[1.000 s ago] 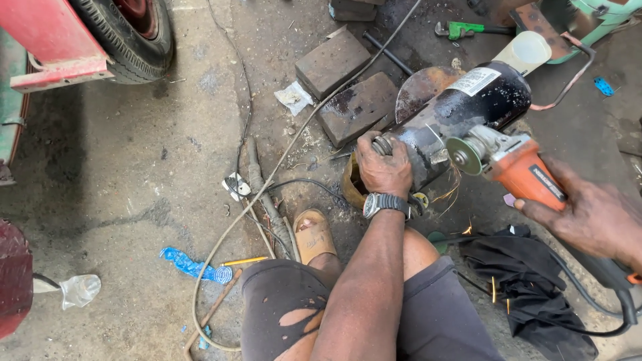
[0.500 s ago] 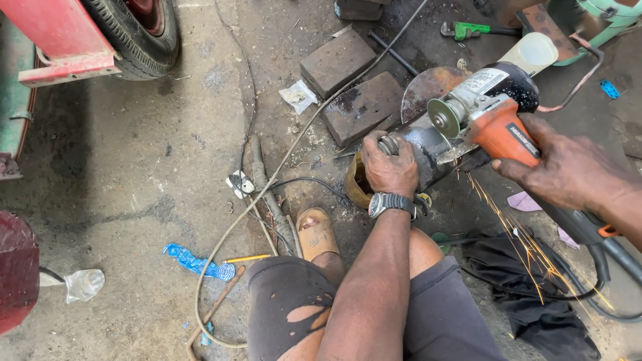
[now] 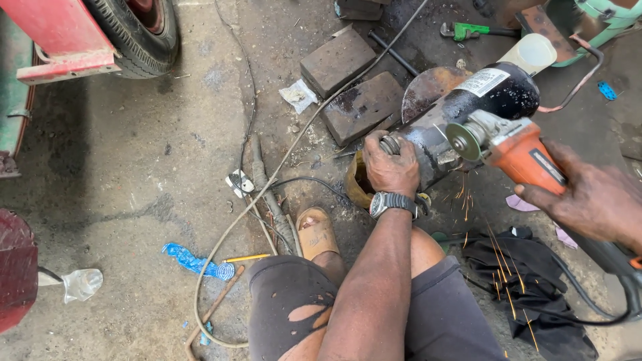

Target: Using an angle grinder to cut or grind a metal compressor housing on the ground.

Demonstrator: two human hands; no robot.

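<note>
Motor (image 3: 461, 113) lying tilted on the ground, long axis running up-right from the left hand (image 3: 391, 167), fingers clamped round its shaft end. Right hand (image 3: 588, 200) wrapped around the orange grinder (image 3: 515, 150), disc touching the motor's side, sparks dropping.

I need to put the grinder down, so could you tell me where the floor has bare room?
Bare concrete lies between the tyre, the cable and the blue wrapper. It is crowded around the motor, bricks and black cloth.
</note>
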